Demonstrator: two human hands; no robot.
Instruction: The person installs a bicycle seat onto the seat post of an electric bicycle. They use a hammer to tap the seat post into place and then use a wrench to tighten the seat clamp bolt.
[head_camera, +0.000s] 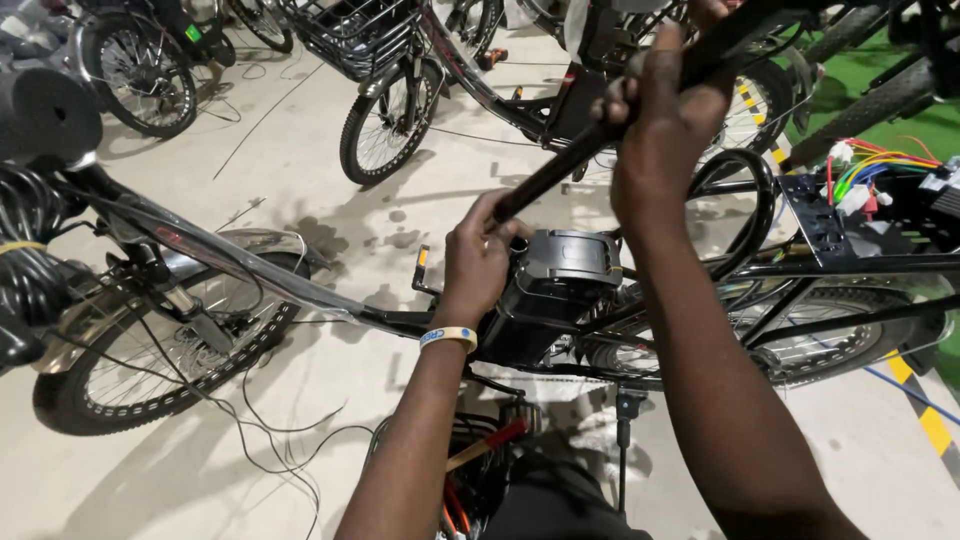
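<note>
Both forearms were recorded nearest the lens, reaching away over the bicycle frame. A black seat post was held between the hands, its long axis running diagonally from lower left to upper right. The lower end was seen at the top of the frame, just left of the battery case; the upper end passed out of view at the top edge. The left hand was clenched round the lower end, directly beside the case, and was the nearer hand to the insertion point. The right hand was clenched round the post higher up. A yellow and blue wristband was noted on the left wrist. Beyond, a front wheel stood at the left, a bundle of coloured wires at the right, and further bicycles behind.
</note>
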